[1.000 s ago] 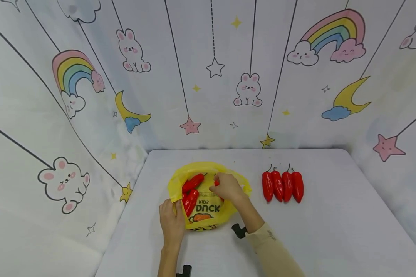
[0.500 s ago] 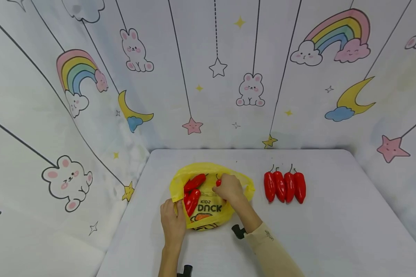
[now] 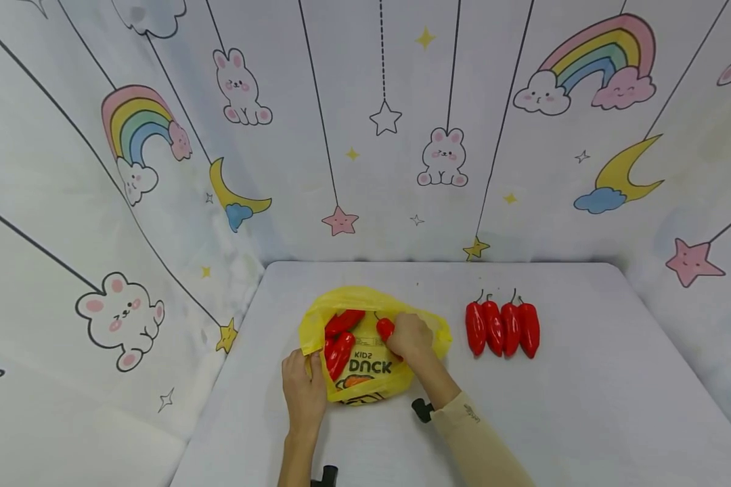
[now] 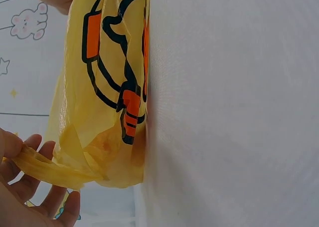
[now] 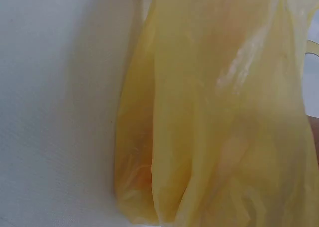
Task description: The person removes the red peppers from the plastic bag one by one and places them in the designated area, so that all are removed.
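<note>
A yellow plastic bag [image 3: 365, 295] with a printed duck lies on the white table, its mouth wide apart. My left hand [image 3: 304, 389] holds the rim at the near left; in the left wrist view the left hand [image 4: 35, 192] has the bag's folded edge between thumb and fingers. Inside, at the left, lie several red chili peppers [image 3: 340, 353]. My right hand [image 3: 411, 336] reaches into the bag's right side, over another red chili pepper [image 3: 385, 329] whose stem points away. The right fingertips are hidden, so their grip cannot be made out.
Several red chili peppers [image 3: 502, 329] stand in a neat row on the table [image 3: 585, 406], right of the bag. A white cloth backdrop [image 3: 390, 196] with cartoon drawings rises behind and at the sides. In the right wrist view, the bag wall [image 5: 224, 112] fills most of the picture.
My right hand has shifted slightly right relative to the chili pepper under it, and more of that pepper shows. My left hand has stayed on the bag's rim. The head view has turned slightly.
</note>
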`<action>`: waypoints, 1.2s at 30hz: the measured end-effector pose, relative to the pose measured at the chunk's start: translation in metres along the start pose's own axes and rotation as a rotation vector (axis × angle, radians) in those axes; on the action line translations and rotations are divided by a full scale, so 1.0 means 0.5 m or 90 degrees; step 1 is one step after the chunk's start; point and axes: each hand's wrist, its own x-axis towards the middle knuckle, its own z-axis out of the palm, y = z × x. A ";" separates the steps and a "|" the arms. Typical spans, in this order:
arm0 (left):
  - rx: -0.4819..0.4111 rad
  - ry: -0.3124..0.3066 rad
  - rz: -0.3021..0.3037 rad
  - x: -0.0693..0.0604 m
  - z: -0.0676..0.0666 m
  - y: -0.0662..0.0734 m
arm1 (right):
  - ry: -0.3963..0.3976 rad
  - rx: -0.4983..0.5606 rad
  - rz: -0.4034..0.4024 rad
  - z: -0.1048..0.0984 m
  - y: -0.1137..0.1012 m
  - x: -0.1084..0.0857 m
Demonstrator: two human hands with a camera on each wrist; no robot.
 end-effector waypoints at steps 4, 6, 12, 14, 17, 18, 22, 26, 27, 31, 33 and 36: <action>0.000 0.002 0.005 0.000 0.000 -0.001 | 0.001 -0.006 0.013 -0.002 0.002 -0.001; -0.001 0.002 0.007 0.000 0.000 0.000 | 0.001 0.004 0.013 -0.005 0.000 -0.003; -0.001 0.003 0.008 -0.002 -0.002 0.002 | 0.008 0.041 -0.002 -0.020 -0.002 -0.012; 0.000 0.002 0.004 -0.002 -0.002 0.002 | 0.017 0.053 -0.015 -0.025 -0.002 -0.014; -0.001 0.001 0.001 -0.002 -0.002 0.001 | 0.029 0.063 -0.030 -0.032 -0.003 -0.016; -0.001 0.001 0.000 -0.002 -0.002 0.001 | 0.032 0.064 -0.032 -0.034 -0.004 -0.017; -0.003 0.003 0.005 -0.002 -0.001 0.002 | 0.039 0.062 -0.034 -0.038 -0.007 -0.021; -0.004 0.006 0.009 -0.002 -0.001 0.003 | 0.046 0.058 -0.041 -0.039 -0.010 -0.023; -0.004 0.005 0.009 -0.002 -0.001 0.003 | 0.047 0.058 -0.044 -0.040 -0.010 -0.023; -0.002 0.005 0.009 -0.002 -0.001 0.004 | 0.054 0.068 -0.052 -0.043 -0.013 -0.025; -0.002 0.004 0.009 -0.002 -0.001 0.005 | 0.059 0.077 -0.053 -0.046 -0.014 -0.027; -0.001 0.004 0.011 -0.002 0.000 0.006 | 0.069 0.089 -0.057 -0.051 -0.015 -0.030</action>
